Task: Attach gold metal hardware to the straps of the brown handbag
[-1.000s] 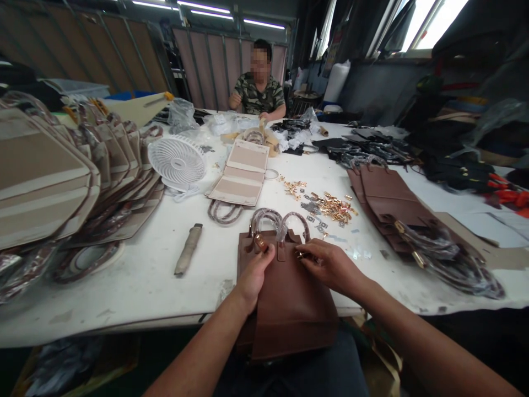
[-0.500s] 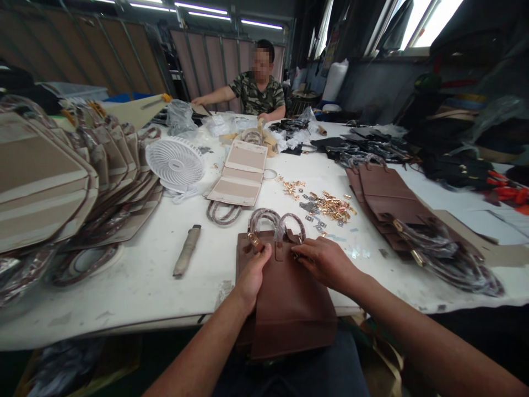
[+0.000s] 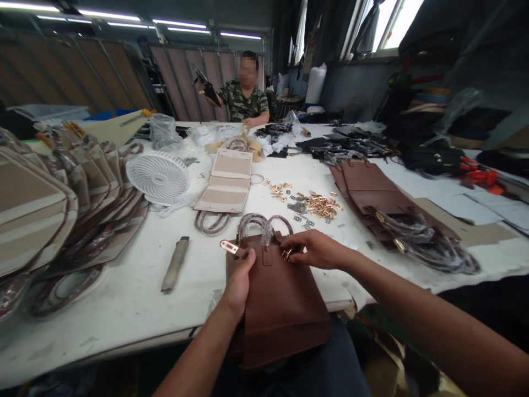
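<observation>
Spreading across most of the frame, a white counter [image 3: 124,309] carries the work. A heap of beige-lined bag panels [image 3: 28,198] fills the left; brown leather bag pieces [image 3: 388,190] lie overlapped at right, probably kept aside to leave the near edge free. At lower centre, a brown leather handbag [image 3: 285,298] leans by the counter's near edge, its lower end over the person's lap, apparently for support; its handles are wrapped in clear film, perhaps against scratches. A white fan [image 3: 159,175] stands centre left. The left hand [image 3: 236,286] has its thumb pressed on the bag's upper left, seemingly to steady it; fingers behind are hidden. The right hand's [image 3: 314,248] grip is nearly closed, fingertips about a gold-coloured fitting [image 3: 287,253] at the upper right of the bag. Smallest, loose gold-coloured hardware [image 3: 318,205] lies beyond, seemingly within reach.
</observation>
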Demonstrator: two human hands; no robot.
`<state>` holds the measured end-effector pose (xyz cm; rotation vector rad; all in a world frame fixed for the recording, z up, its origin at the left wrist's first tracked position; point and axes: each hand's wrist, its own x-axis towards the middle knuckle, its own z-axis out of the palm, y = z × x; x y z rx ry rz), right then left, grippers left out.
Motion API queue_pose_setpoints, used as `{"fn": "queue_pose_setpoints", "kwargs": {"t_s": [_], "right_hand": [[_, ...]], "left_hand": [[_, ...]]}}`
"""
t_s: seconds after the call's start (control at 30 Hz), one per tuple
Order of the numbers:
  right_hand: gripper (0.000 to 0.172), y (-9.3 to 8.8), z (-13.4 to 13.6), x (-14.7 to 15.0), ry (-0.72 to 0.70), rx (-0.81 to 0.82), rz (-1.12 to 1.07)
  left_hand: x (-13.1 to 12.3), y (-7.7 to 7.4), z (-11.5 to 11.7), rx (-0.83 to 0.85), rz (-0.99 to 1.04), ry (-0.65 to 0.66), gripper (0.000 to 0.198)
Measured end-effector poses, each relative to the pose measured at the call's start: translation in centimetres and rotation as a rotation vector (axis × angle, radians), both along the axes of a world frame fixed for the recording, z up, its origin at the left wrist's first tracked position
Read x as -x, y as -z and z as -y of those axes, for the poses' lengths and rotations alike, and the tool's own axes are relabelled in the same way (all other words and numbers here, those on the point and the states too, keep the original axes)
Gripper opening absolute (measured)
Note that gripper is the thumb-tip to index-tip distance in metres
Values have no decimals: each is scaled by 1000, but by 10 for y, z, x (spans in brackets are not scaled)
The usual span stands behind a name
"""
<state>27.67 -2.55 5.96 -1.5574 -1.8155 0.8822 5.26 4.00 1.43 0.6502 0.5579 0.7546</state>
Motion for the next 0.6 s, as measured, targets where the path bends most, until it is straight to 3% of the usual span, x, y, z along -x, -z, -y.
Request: {"fn": "queue_pose_setpoints", "kwargs": {"t_s": [0.1,0.3,0.6], "right_hand": [[26,2,-1,-3,-8,-5,1],[27,12,-3,-5,-46,-170,47],[21,16,4,12,63,-280,328]], "left_hand": [[-1,-1,0,23,-8,22,56],[-1,3,-2,253,-97,136,55],[-2,0,-3,292,-121,94,54]]}}
